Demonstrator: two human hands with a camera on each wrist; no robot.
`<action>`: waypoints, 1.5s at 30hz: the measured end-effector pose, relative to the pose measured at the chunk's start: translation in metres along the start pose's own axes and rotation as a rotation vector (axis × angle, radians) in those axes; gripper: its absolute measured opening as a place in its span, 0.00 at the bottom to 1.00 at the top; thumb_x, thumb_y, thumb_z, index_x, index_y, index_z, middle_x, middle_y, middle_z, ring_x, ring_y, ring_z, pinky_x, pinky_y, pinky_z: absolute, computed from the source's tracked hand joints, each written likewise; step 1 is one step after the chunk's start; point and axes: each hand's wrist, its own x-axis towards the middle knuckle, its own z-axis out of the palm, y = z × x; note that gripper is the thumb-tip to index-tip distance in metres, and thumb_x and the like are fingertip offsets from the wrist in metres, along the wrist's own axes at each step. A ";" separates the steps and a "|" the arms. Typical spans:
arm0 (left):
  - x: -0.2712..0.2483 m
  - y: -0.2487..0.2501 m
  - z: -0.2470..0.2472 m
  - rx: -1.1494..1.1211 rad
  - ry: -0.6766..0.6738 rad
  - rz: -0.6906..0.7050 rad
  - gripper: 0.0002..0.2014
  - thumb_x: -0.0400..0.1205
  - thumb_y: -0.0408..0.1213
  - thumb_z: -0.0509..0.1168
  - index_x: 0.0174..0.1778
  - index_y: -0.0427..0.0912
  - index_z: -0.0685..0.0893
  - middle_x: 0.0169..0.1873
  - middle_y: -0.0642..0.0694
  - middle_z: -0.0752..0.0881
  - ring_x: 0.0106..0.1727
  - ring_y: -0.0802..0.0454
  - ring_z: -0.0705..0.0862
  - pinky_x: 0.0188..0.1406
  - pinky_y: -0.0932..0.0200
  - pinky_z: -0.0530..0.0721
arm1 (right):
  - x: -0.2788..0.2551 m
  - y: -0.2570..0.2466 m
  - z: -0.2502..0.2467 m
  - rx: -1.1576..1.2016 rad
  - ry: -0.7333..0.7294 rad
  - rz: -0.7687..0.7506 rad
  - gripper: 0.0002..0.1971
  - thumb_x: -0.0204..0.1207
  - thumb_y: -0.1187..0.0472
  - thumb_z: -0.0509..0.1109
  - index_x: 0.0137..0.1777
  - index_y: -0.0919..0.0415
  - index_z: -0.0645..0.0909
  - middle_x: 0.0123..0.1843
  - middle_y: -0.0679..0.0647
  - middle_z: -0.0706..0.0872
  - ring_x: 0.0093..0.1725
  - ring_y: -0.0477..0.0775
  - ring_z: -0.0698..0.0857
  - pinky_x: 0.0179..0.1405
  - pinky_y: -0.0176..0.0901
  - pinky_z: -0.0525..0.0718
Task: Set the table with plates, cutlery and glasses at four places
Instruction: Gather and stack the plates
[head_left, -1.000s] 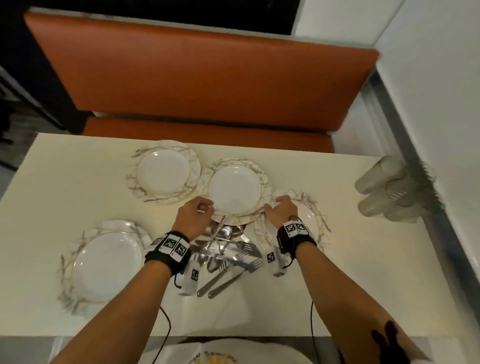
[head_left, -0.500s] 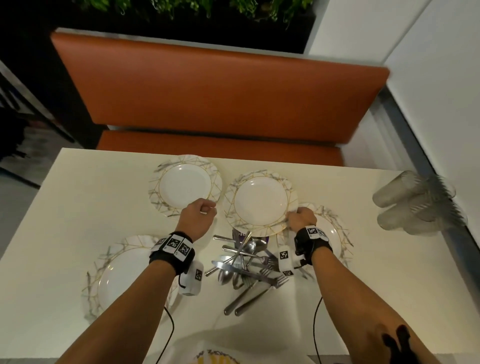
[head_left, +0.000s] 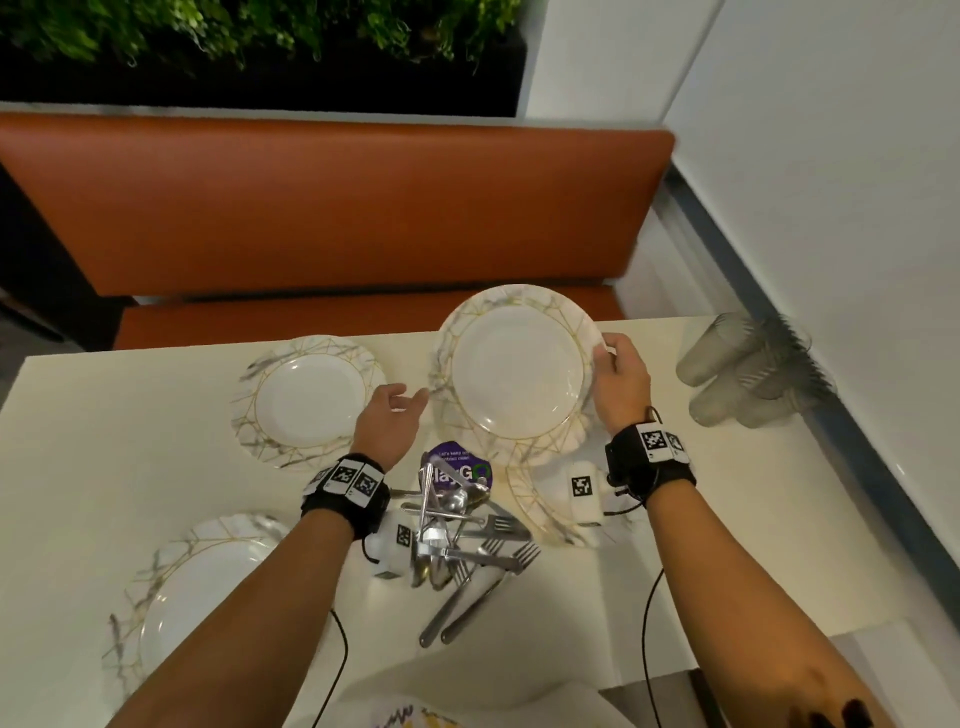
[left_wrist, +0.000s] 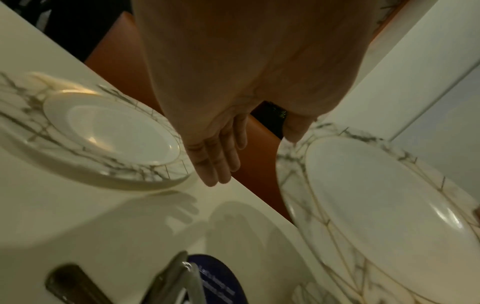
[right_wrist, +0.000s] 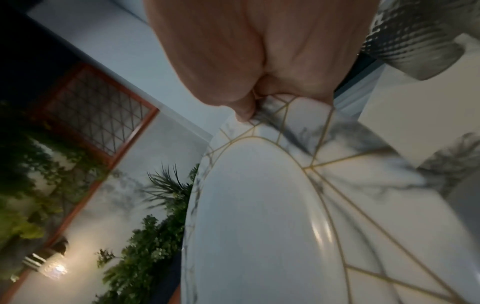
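Observation:
My right hand (head_left: 615, 364) grips the right rim of a marbled, gold-lined plate (head_left: 514, 371) and holds it lifted and tilted above the table; the thumb pinches the rim (right_wrist: 262, 111) in the right wrist view. My left hand (head_left: 397, 410) hovers open just left of that plate (left_wrist: 376, 205), fingers (left_wrist: 215, 162) straight, holding nothing. Another plate (head_left: 306, 400) lies at the far side, one (head_left: 202, 587) at the near left, and one (head_left: 545, 499) lies partly under the lifted plate. A heap of forks and spoons (head_left: 457, 535) lies between my wrists. Stacked glasses (head_left: 743, 371) lie on their sides at the right.
The cream table (head_left: 104, 467) ends at an orange bench (head_left: 332, 208) beyond its far edge. A white wall (head_left: 831, 182) runs along the right. A purple round sticker (head_left: 457, 470) shows beneath the cutlery. Cables hang from both wristbands.
My right hand has lifted the middle plate off the table and carried it up and to the right. My left hand has let go and opened. The head view has tilted up.

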 end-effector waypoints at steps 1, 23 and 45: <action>-0.001 0.002 0.005 -0.051 -0.017 -0.016 0.35 0.81 0.67 0.67 0.76 0.47 0.75 0.59 0.52 0.85 0.60 0.50 0.86 0.65 0.48 0.83 | 0.001 0.004 -0.002 0.046 -0.007 -0.003 0.11 0.88 0.59 0.59 0.63 0.59 0.81 0.58 0.55 0.88 0.57 0.57 0.84 0.56 0.48 0.82; -0.040 -0.010 0.058 -0.422 0.539 0.020 0.11 0.93 0.45 0.54 0.60 0.49 0.81 0.60 0.47 0.84 0.64 0.46 0.81 0.69 0.48 0.79 | 0.032 0.184 -0.054 -0.515 -0.505 0.430 0.28 0.79 0.57 0.72 0.78 0.58 0.69 0.75 0.62 0.77 0.72 0.66 0.78 0.69 0.54 0.81; -0.055 0.019 0.109 -0.512 0.520 -0.083 0.21 0.92 0.49 0.55 0.78 0.45 0.78 0.77 0.46 0.80 0.77 0.45 0.76 0.80 0.39 0.72 | 0.118 0.125 -0.102 -0.067 -0.392 0.025 0.13 0.86 0.60 0.63 0.66 0.54 0.84 0.56 0.53 0.89 0.53 0.56 0.87 0.53 0.48 0.84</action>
